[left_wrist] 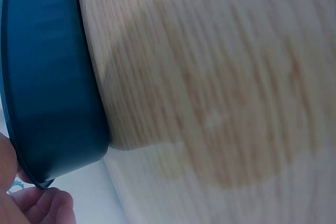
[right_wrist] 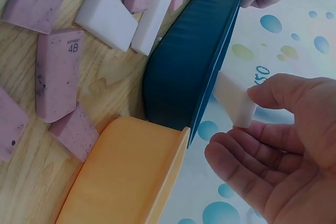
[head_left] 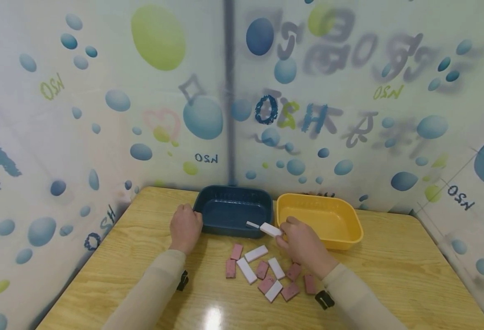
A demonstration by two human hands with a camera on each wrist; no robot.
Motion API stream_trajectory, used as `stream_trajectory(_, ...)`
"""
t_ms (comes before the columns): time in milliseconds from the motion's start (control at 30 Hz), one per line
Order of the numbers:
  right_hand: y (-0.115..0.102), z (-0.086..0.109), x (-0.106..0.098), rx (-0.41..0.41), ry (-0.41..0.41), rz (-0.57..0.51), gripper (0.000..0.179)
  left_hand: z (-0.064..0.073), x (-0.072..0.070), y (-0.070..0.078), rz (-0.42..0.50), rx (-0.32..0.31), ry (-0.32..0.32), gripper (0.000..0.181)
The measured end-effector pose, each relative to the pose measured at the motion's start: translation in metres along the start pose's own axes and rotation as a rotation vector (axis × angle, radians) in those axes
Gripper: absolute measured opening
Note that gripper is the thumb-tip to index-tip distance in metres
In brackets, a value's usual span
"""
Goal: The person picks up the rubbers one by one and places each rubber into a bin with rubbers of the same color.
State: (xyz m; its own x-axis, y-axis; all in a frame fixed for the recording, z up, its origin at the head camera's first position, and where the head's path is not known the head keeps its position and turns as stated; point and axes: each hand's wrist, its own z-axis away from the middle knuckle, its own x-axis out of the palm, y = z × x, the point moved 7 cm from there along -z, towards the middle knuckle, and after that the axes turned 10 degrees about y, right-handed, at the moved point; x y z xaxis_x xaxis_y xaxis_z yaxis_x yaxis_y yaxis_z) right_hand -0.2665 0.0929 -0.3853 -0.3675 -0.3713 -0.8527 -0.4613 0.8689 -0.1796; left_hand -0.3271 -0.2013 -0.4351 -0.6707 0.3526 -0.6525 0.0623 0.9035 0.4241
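My left hand [head_left: 186, 229] grips the left end of a dark blue plastic basin [head_left: 233, 189], fingers and thumb around its rim. In the left wrist view, fingertips [left_wrist: 50, 205] show at the rim of the basin [left_wrist: 50, 77]. My right hand [head_left: 303, 245] pinches a white eraser [head_left: 270, 229] between thumb and fingers over the basin's front right rim. Just past that eraser's end shows a thin white piece [head_left: 252, 224]; I cannot tell exactly how it rests. The right wrist view shows the held eraser [right_wrist: 235, 99] beside the blue rim.
A yellow basin [head_left: 355, 229] stands right of the blue one. In front lie several pink erasers [head_left: 230, 268], one marked 4B [right_wrist: 59, 74] in the right wrist view, and several white erasers [head_left: 247, 270]. Behind the wooden table [head_left: 398, 266] is a bubble-printed wall [head_left: 242, 114].
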Motion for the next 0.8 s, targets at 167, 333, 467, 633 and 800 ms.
stream_trajectory(167,0.003,-0.004,0.004,0.035,-0.027,-0.016,0.014,0.0,0.001,-0.001,-0.003,-0.002,-0.003,0.014)
stream_trajectory(333,0.006,-0.009,0.009,0.061,-0.047,-0.028,0.015,0.0,0.001,-0.002,-0.007,0.005,-0.008,0.014)
stream_trajectory(467,0.009,-0.014,0.014,0.075,-0.048,-0.028,0.016,0.0,0.002,-0.002,0.0,0.017,-0.015,0.014)
stream_trajectory(633,0.01,-0.02,0.019,0.054,-0.024,-0.022,0.015,0.0,0.002,-0.001,0.005,0.027,-0.024,0.013)
stream_trajectory(800,0.011,-0.026,0.026,0.06,-0.028,-0.01,0.016,0.0,0.002,0.0,-0.004,0.027,-0.019,0.014)
